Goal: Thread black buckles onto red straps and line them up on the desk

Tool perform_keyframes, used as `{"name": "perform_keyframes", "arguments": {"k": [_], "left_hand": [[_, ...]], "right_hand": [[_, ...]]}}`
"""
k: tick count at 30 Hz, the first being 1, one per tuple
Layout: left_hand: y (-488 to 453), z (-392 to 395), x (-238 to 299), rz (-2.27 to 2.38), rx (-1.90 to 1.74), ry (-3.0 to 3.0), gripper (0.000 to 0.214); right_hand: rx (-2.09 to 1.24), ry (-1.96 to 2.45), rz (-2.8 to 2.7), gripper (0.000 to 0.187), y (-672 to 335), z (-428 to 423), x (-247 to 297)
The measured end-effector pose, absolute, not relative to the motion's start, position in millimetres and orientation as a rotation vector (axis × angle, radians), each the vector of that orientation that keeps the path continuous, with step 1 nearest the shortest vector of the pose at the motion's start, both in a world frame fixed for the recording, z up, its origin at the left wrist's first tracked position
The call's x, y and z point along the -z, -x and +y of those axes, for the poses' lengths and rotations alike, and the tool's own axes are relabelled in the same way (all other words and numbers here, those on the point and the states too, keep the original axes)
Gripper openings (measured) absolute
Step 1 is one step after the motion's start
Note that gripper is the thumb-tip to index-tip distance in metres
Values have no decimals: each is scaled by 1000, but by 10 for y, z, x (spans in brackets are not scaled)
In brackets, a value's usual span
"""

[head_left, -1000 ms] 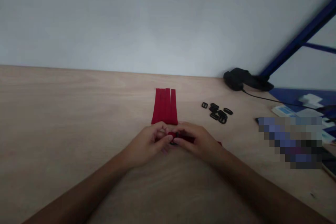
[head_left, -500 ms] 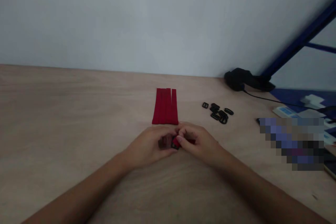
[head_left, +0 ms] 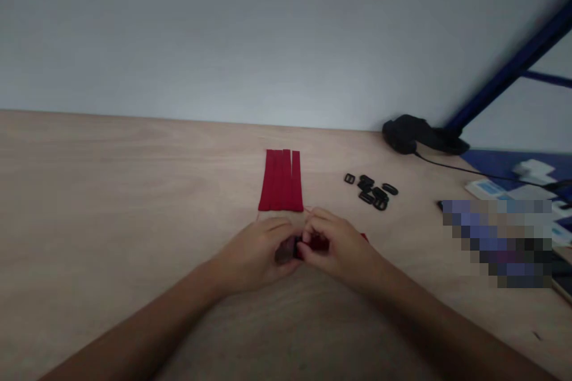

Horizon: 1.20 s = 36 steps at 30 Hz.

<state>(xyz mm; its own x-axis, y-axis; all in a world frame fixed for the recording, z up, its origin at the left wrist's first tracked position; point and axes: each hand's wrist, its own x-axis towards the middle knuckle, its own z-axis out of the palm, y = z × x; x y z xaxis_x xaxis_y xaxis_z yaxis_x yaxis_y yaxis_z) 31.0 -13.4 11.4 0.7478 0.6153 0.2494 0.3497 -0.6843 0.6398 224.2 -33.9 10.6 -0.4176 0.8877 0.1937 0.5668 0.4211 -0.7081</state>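
Observation:
My left hand [head_left: 257,255] is closed, thumb and fingertips pinching a small black buckle [head_left: 297,244] that is mostly hidden. Against it, my right hand [head_left: 342,250] grips a red webbing strap [head_left: 319,243], whose other part shows past the back of the hand. The strap meets the buckle between the fingertips; whether it passes through cannot be made out. Just beyond both hands, several red straps [head_left: 280,181] lie side by side on the wooden table [head_left: 134,190]. To their right are several loose black buckles [head_left: 379,193], with one slide buckle [head_left: 349,178] a little apart.
Against the wall at the back right sits a black object [head_left: 420,134] with a cable [head_left: 469,171]. White and blue packets [head_left: 487,189] lie at the right, beside a blurred-out patch. A dark flat device [head_left: 563,274] is at the right edge.
The right fingers have shifted slightly at the buckle, and more of the red strap now shows inside and behind the right hand. The straps and buckles on the table stay put.

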Motion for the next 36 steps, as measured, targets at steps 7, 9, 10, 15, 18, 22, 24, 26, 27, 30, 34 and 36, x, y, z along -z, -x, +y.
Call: {"name": "perform_keyframes", "arguments": {"k": [7,9,10,15,18,22,24,26,27,30,34,36], "left_hand": [[-314,-128,-121,714,-678,-2311,32],[-310,-127,-124,740,-685,-2289,31],[-306,-127,-126,763,-684,-2274,31],[-279,-125,-113,824,-679,-2070,37],[-255,-96,-76,700,-645,-1741,37],[-237,-28,-22,670,-622,-1475,30],[-250,-12,-8,710,-639,-1429,24],[-276,-17,-2,748,-673,-1393,21],[-290,-25,-2,768,-696,-1381,20],[-322,-52,-9,819,-760,-1367,19],[-323,-57,-43,887,-791,-1369,18],[-305,-41,-61,960,-790,-1388,17]], "right_hand": [[-854,1210,-1937,23,-2245,-305,-56],[-802,1157,-1956,24,-2266,-305,-78],[-821,1131,-1968,20,-2276,-308,-88],[-1048,1126,-1924,25,-2294,-306,-60],[-1069,1133,-1876,21,-2303,-282,-25],[-965,1100,-1941,19,-2316,-280,-44],[-851,1084,-2024,23,-2312,-299,-60],[-640,1082,-2134,29,-2296,-321,-66],[-508,1073,-2188,30,-2286,-330,-67],[-159,992,-2295,33,-2250,-346,-71],[22,931,-2298,38,-2227,-335,-78],[59,932,-2280,36,-2233,-319,-69]]}}
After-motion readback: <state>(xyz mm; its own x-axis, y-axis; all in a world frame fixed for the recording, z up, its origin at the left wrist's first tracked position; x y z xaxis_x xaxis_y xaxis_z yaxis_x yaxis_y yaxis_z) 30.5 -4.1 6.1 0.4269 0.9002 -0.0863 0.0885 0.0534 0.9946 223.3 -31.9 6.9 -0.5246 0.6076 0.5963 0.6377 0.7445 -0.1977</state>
